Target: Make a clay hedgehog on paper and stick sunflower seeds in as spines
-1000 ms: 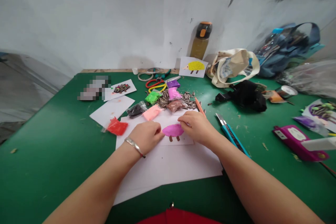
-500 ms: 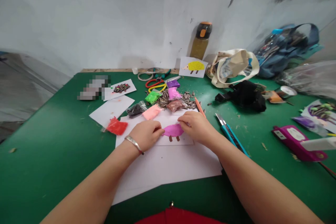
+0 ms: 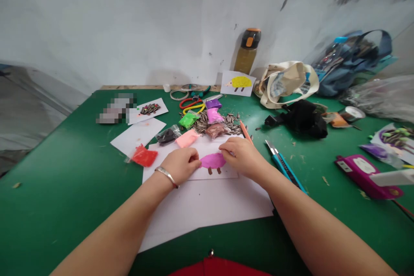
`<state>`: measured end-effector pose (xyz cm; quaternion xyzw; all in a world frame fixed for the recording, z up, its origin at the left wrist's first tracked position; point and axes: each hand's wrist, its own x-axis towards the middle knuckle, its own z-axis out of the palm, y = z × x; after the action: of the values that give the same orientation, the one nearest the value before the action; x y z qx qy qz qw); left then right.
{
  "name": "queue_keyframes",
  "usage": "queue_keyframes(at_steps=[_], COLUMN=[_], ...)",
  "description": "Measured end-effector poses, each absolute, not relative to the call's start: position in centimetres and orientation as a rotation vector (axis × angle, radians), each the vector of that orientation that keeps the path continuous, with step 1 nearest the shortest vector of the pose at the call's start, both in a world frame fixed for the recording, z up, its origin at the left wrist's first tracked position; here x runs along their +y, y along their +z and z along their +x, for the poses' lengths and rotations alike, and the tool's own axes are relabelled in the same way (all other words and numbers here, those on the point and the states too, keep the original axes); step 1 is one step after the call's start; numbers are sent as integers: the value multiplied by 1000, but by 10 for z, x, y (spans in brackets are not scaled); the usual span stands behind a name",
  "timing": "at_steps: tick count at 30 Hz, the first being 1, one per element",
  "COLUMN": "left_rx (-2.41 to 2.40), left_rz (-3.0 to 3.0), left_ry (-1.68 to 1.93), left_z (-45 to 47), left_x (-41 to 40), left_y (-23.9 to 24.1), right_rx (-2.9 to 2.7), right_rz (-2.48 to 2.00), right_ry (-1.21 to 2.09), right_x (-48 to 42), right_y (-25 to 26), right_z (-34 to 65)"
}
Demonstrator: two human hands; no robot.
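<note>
A flat oval of pink modelling clay (image 3: 213,161) with two short brown legs (image 3: 214,171) lies on a white card (image 3: 197,175). At its left end, my left hand (image 3: 183,164) is closed, thumb and forefinger pinching the clay's edge. My right hand (image 3: 241,155) curls closed over the other end, its thumb and finger pressed together at the clay and hiding that tip. Under the card lie larger white sheets (image 3: 207,202). Just beyond my hands are a packet of peach clay (image 3: 187,138), a packet of brown clay (image 3: 216,130) and a heap of sunflower seeds (image 3: 202,123).
A blue utility knife (image 3: 284,166) lies right of my right hand, near an orange pen (image 3: 246,131). Red clay (image 3: 144,155) is at left. Scissors (image 3: 194,105), a hedgehog picture (image 3: 237,83) and a bottle (image 3: 247,51) stand behind. A magenta device (image 3: 365,177) sits far right.
</note>
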<state>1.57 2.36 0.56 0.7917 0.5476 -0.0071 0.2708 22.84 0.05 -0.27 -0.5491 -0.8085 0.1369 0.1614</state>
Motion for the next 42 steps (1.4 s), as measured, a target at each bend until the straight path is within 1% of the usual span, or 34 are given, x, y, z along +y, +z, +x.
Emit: queue_keyframes(at_steps=[29,38,42], left_rx=[1490,1379,1412], left_rz=[2177,2184,2221], left_ry=[-20,-10,2], left_z=[16,10,7], left_x=[21,25,28], left_y=[5,10,10], right_rx=[-2323,-2205,-2235], right_rz=[-1552,-1638,-1684], right_ry=[371,485,568], right_x=[0,2,0], right_y=[-4,2,6], right_z=[227,246,250])
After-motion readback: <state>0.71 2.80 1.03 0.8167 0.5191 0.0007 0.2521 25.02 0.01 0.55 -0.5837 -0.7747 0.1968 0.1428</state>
